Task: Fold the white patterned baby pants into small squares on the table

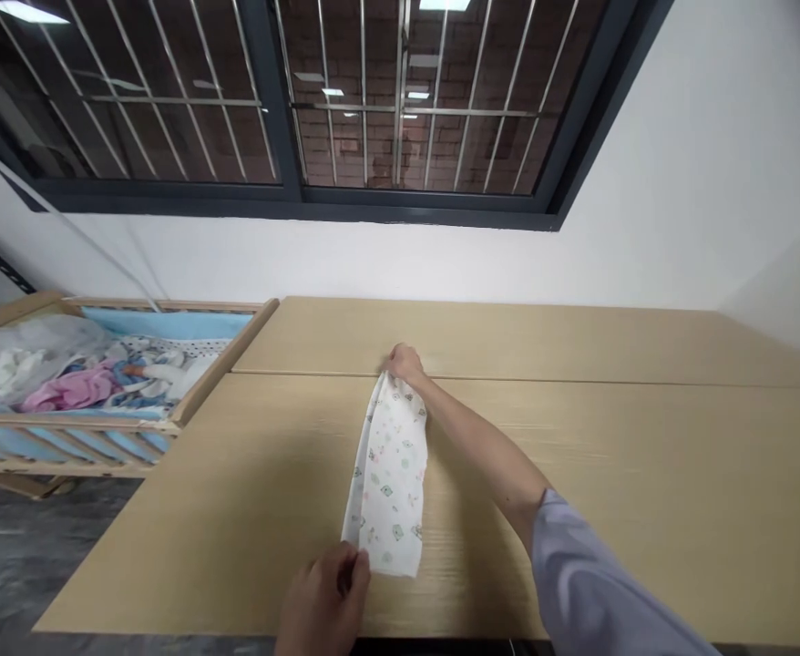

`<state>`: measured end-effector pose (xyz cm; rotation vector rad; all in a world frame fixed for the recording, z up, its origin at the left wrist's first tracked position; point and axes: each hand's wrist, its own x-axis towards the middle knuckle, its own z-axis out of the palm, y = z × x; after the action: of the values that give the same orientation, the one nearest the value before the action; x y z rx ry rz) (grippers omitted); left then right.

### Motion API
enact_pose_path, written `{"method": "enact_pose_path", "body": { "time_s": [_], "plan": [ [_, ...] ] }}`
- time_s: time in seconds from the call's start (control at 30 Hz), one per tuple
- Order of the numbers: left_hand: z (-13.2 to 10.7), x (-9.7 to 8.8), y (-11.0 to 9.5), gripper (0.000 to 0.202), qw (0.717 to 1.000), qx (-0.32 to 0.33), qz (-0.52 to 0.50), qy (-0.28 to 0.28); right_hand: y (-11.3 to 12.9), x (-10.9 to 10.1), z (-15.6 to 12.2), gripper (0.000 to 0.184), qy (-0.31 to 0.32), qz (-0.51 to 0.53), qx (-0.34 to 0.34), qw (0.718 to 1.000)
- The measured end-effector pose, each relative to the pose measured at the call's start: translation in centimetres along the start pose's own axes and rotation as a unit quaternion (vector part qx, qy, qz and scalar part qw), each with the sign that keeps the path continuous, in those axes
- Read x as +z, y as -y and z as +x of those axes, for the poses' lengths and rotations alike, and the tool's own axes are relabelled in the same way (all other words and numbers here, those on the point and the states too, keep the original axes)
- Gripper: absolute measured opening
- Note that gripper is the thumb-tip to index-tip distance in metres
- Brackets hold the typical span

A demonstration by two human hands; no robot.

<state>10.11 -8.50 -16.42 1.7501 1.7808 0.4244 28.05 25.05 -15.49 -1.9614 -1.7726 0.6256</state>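
Note:
A white cloth (394,483) with a small green and pink print lies folded in a long strip on the tan board table. Its long side runs away from me, and a fold shows along its left side. My left hand (326,597) pinches the near left corner between thumb and fingers. At the far end, my right hand (405,362) is closed on the cloth's top corner, with the arm stretched across the table. The fingertips of the right hand are partly hidden.
The tan tabletop (632,492) spreads wide, with a seam across its back part. To the left stands a wooden crib (226,364) with blue lining, holding a pink cloth (76,387), other fabrics and a clear plastic bag. Behind are a white wall and a barred window (291,196).

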Motion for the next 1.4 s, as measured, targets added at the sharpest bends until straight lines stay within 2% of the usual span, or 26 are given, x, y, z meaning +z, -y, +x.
{"method": "enact_pose_path", "body": {
  "time_s": [0.13, 0.23, 0.3, 0.37, 0.43, 0.5, 0.6, 0.67, 0.7, 0.77, 0.83, 0.9, 1.1, 1.23, 1.33, 1.4],
  "plan": [
    [-0.1, -0.1, 0.8, 0.037, 0.998, -0.017, 0.054, -0.010, 1.0, 1.1, -0.1, 0.011, 0.020, -0.025, 0.008, 0.999],
    [-0.1, -0.2, 1.3, 0.034, 0.993, -0.028, 0.110, -0.006, 1.2, 1.1, -0.6, 0.009, 0.026, -0.036, -0.009, 0.999],
    [-0.3, -0.3, 1.8, 0.033, 0.983, -0.023, 0.176, -0.043, 1.4, 0.8, -1.5, 0.017, 0.016, -0.036, -0.042, 0.998],
    [-0.5, -0.3, 2.3, 0.030, 0.963, 0.053, 0.234, -0.122, 1.5, 0.4, -3.2, 0.028, -0.001, -0.030, -0.087, 0.996],
    [-0.7, -0.1, 2.6, 0.022, 0.924, 0.185, 0.256, -0.217, 1.5, 0.0, -6.1, 0.039, 0.001, -0.023, -0.159, 0.987],
    [-0.7, 0.5, 2.7, 0.023, 0.876, 0.308, 0.256, -0.270, 1.3, -0.3, -10.2, 0.049, 0.046, -0.016, -0.283, 0.958],
    [-0.5, 2.1, 2.9, 0.038, 0.828, 0.383, 0.287, -0.293, 0.3, -0.2, -17.1, 0.060, 0.169, -0.024, -0.479, 0.861],
    [-0.4, 3.3, 3.3, 0.038, 0.813, 0.391, 0.313, -0.298, -0.7, 0.1, -20.9, 0.059, 0.229, -0.035, -0.545, 0.806],
    [-0.5, 3.8, 3.5, 0.038, 0.811, 0.388, 0.324, -0.295, -1.2, 0.4, -22.1, 0.059, 0.250, -0.040, -0.558, 0.791],
    [-0.6, 4.5, 3.8, 0.038, 0.810, 0.384, 0.337, -0.288, -2.4, 0.9, -23.2, 0.059, 0.272, -0.048, -0.561, 0.780],
    [-0.7, 4.7, 4.0, 0.042, 0.806, 0.384, 0.346, -0.289, -3.4, 1.4, -22.5, 0.058, 0.276, -0.059, -0.555, 0.783],
    [-0.8, 4.6, 4.1, 0.045, 0.801, 0.389, 0.347, -0.296, -4.2, 1.9, -20.2, 0.059, 0.269, -0.077, -0.544, 0.791],
    [-0.7, 4.3, 4.3, 0.045, 0.796, 0.400, 0.346, -0.293, -6.8, 2.0, -8.9, 0.066, 0.204, -0.163, -0.446, 0.856],
    [-0.9, 4.4, 4.3, 0.045, 0.797, 0.398, 0.345, -0.294, -8.1, 1.1, -2.9, 0.064, 0.144, -0.200, -0.406, 0.880],
    [-1.0, 4.0, 3.9, 0.044, 0.804, 0.401, 0.334, -0.285, -7.7, 0.8, -1.7, 0.063, 0.126, -0.213, -0.396, 0.884],
    [-0.7, 3.3, 3.6, 0.039, 0.820, 0.395, 0.310, -0.274, -6.8, 0.6, -2.9, 0.064, 0.111, -0.194, -0.384, 0.896]
  ]
}}
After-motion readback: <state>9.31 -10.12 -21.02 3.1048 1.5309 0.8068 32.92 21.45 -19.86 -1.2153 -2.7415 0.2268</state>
